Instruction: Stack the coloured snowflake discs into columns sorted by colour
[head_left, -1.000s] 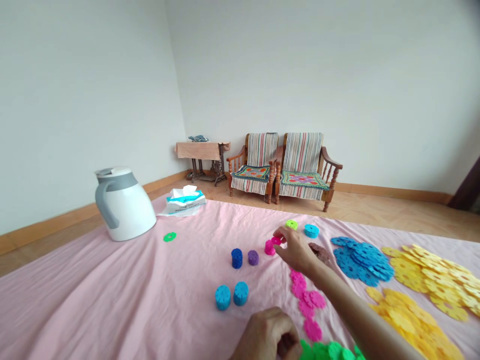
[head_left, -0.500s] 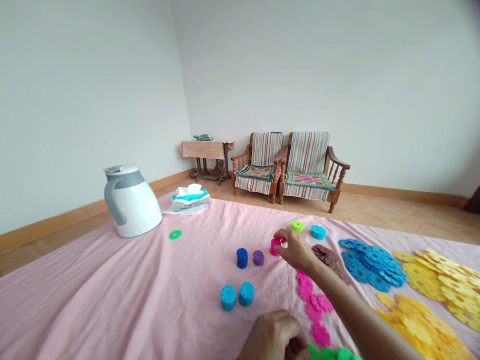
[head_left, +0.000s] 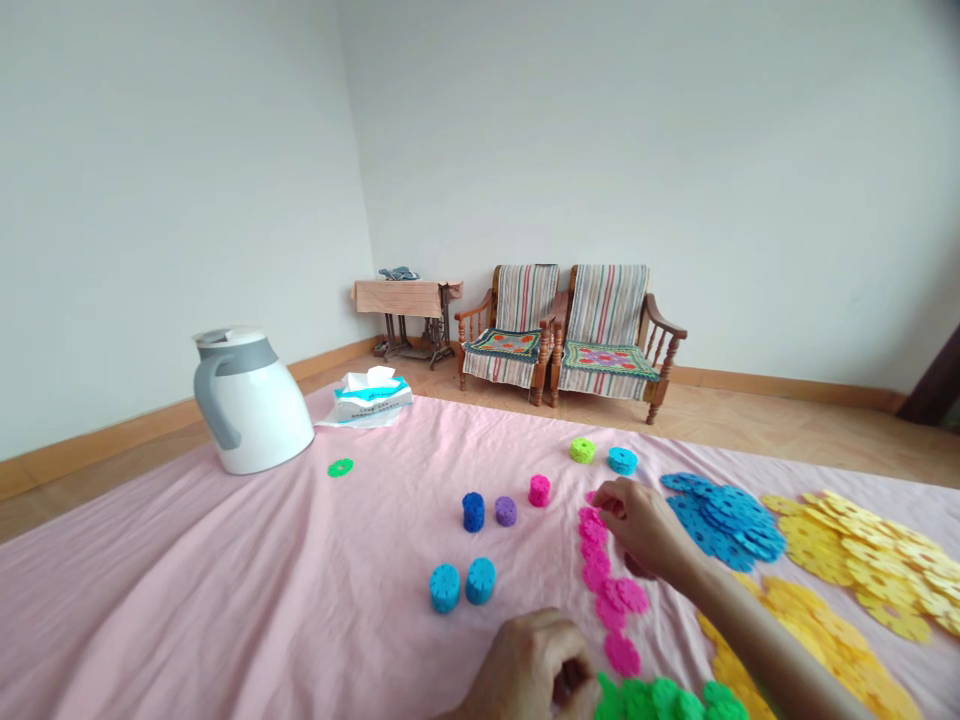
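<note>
My right hand is bent over the far end of a row of pink snowflake discs. Its fingers are pinched together with the tips at a pink disc; whether they grip it is hard to see. Low in the view, my left hand is curled beside a pile of green snowflake discs, and what it holds, if anything, is hidden. A short pink stack stands left of the right hand. Nearby are a purple stack, a dark blue stack and two light blue stacks.
Lime and blue stacks stand farther back. Blue, yellow and orange-yellow disc piles spread rightward. A single green disc, a white jug and a tissue pack are on the left.
My right hand has let go of the pink stack and moved right and nearer, to the row of pink discs. My left hand stays low and curled. The view has turned slightly right.
</note>
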